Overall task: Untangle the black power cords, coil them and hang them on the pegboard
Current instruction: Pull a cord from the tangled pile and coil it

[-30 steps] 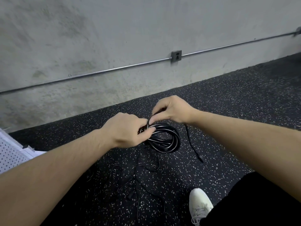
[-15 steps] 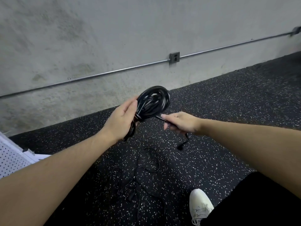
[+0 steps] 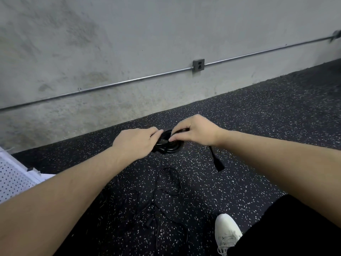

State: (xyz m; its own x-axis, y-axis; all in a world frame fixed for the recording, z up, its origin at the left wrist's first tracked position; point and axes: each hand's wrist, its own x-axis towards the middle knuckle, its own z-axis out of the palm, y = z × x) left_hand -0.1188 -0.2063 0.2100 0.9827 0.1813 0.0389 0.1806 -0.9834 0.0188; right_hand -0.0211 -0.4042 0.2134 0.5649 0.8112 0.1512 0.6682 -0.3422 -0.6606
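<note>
A coiled black power cord [image 3: 168,145] is held in the air between both hands, mostly hidden by them. My left hand [image 3: 137,143] grips the coil's left side. My right hand [image 3: 195,131] pinches the cord at the coil's top with fingers curled over it. The cord's free end with its plug [image 3: 217,163] hangs down below my right wrist. A second, thin black cord [image 3: 166,191] lies loose and tangled on the floor beneath the hands. The white pegboard [image 3: 13,180] shows at the left edge.
The floor [image 3: 258,126] is black speckled rubber, meeting a grey concrete wall. A metal conduit with an outlet box [image 3: 198,65] runs along the wall. My white shoe [image 3: 227,233] and black trouser leg [image 3: 295,233] sit at the lower right.
The coil, raised upright in my left hand half a second ago, has come down flat between both hands. My right hand moved up onto the coil; the plug end now dangles lower right.
</note>
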